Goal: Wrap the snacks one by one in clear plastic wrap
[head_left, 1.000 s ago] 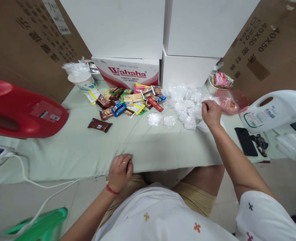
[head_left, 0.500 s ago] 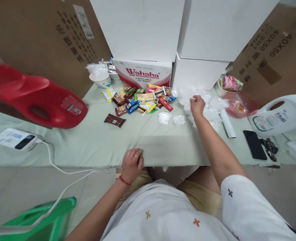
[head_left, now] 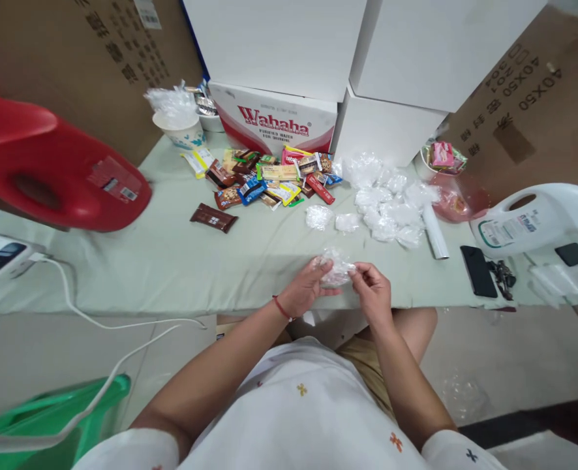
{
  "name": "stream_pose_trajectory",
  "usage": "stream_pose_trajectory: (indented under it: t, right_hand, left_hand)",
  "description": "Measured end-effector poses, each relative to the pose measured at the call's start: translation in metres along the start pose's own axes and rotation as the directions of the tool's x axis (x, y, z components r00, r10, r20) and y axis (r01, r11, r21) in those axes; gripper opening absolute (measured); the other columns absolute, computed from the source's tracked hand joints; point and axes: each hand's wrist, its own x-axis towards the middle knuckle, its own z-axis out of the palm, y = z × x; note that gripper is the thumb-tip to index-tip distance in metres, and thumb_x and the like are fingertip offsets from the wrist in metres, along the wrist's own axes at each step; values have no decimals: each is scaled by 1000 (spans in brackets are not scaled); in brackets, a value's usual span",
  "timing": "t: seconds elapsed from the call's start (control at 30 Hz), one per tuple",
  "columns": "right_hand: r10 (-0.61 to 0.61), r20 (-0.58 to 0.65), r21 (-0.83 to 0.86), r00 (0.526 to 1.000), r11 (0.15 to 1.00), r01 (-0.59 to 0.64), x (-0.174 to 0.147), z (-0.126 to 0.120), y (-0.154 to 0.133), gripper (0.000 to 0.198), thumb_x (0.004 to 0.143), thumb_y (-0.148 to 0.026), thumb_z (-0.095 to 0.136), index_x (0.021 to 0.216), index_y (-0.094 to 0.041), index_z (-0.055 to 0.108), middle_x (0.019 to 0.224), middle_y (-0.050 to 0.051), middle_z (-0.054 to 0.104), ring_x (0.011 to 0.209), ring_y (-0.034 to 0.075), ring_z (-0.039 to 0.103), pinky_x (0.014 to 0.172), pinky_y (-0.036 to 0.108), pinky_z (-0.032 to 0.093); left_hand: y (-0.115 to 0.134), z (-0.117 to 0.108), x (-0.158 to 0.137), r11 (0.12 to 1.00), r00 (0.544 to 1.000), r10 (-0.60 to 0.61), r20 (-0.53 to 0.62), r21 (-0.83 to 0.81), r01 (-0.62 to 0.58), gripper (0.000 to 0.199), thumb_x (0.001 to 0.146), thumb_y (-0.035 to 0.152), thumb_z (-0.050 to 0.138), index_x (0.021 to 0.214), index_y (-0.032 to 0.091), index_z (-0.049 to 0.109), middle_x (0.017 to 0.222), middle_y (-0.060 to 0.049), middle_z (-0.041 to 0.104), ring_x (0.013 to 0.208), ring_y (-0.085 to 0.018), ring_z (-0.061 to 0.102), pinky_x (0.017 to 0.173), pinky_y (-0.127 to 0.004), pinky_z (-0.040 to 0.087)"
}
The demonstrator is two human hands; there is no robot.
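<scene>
A crumpled piece of clear plastic wrap [head_left: 338,267] is held between both hands over the table's front edge. My left hand [head_left: 313,281] grips its left side, thumb on top and fingers beneath. On the right, my right hand [head_left: 371,287] pinches the wrap's edge between thumb and fingertips. Whether anything lies inside the wrap I cannot make out. Beyond the hands lie two small flattened clear plastic bundles [head_left: 319,217], and a pile of similar crumpled clear plastic [head_left: 387,202] sits to their right.
Several wrapped snacks [head_left: 274,179] are heaped at the back, one brown packet [head_left: 214,218] apart. A red jug [head_left: 64,170] and a power bank [head_left: 5,256] are left. A white roll [head_left: 436,234], phone [head_left: 479,271], keys [head_left: 503,279] and white jug [head_left: 528,222] are right. Boxes [head_left: 279,121] stand behind.
My right hand has come back from the plastic pile toward me with a crumpled piece of wrap. My left hand has moved right from the table edge and now grips it too.
</scene>
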Motion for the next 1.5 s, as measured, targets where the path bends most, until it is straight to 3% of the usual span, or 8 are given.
stream_pose_trajectory:
  t: [0.23,0.5,0.67,0.87,1.03,1.17,1.33,1.5]
  right_hand:
    - [8,151,-132,989,991,12,-6,-21,11,30,91,-53,67,98,-24,71,89,3,71,79,20,63,73,33,52]
    - [-379,377,-429,845,737,523,10,-3,0,20,94,-43,69,102,-27,77,102,8,72,106,28,58,97,45,49]
    - [-138,80,-168,987,974,150,14,-4,13,25,90,-47,72,89,-23,76,86,3,70,85,20,60,82,34,48]
    - [143,-25,23,989,989,-143,13,-25,30,38,78,-56,79,84,-19,72,74,0,64,68,15,54,69,29,46]
    - [-269,68,-244,961,929,277,20,-37,6,61,89,-56,70,140,-25,59,133,12,63,124,28,59,103,45,49]
    - [-434,545,-406,717,612,679,35,-19,-23,72,90,-42,74,155,-29,44,133,11,64,148,32,38,122,59,28]
    - [-431,635,-473,642,439,763,41,6,-20,18,101,-23,57,105,-26,74,90,6,67,121,28,56,110,52,40]
    - [-594,463,-543,657,396,741,43,21,-29,41,99,-22,55,140,-22,60,133,16,58,130,31,49,107,51,43]
  left_hand:
    - [-2,-23,-1,981,958,181,-221,-29,-192,39,62,35,91,81,19,61,77,4,61,69,-10,57,69,-24,47]
    - [-9,-20,-8,929,933,330,-143,225,-294,44,79,60,76,81,17,68,77,-1,66,75,-15,58,75,-28,46]
    - [-7,-32,-7,927,882,355,-311,240,-289,57,74,72,76,89,17,70,78,-1,66,71,-14,58,64,-25,46]
    - [-2,-40,-13,861,859,409,-307,443,-251,55,82,75,65,84,19,66,51,8,37,46,-9,34,47,-24,27]
    - [9,-30,-22,638,790,591,-165,695,-332,46,94,62,58,91,19,73,58,5,46,53,-11,39,53,-25,32]
    - [16,-23,-26,594,775,621,-112,712,-374,45,98,59,55,101,19,75,59,5,49,52,-11,43,53,-24,35]
    - [24,-33,-29,505,640,752,-162,765,-400,44,101,56,51,108,20,75,69,2,63,54,-11,51,54,-23,43]
    - [22,-37,-34,296,613,789,36,853,-430,41,102,51,52,110,20,77,100,-7,80,90,-18,74,83,-28,58]
